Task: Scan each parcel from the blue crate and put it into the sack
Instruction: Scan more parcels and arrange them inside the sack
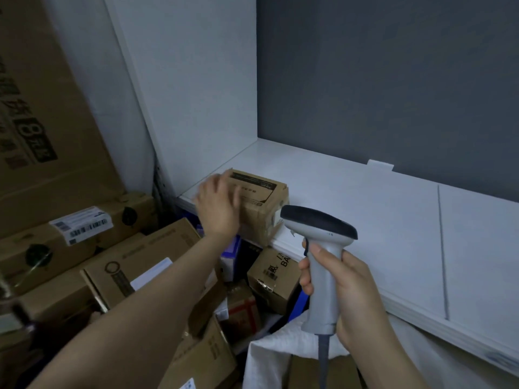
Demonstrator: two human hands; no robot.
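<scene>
Gripping the grey handle of a barcode scanner point(318, 223), the right hand point(348, 293) holds it upright at the near right, fingers point(305, 276) clenched round the handle and the dark head turned toward the far left. A grey cable point(323, 357) hangs from the base of the handle.

The left hand point(217, 206) reaches out to the left side of a small cardboard parcel point(261, 203). The hand is blurred, so I cannot tell whether it is grasping the parcel or only touching it. The parcel sits on the near left corner of the white worktop point(379, 220), with dark printing on its top face and one corner just over the edge.

Below that corner, the blue crate point(298, 303) shows only in strips between more cardboard parcels point(271, 273) piled inside it. The white sack point(266, 360) stands open at the near edge, right under the scanner and just right of the crate.

Larger brown cartons point(126, 265) are stacked along the left side; one carries a white barcode label point(81, 224).
</scene>
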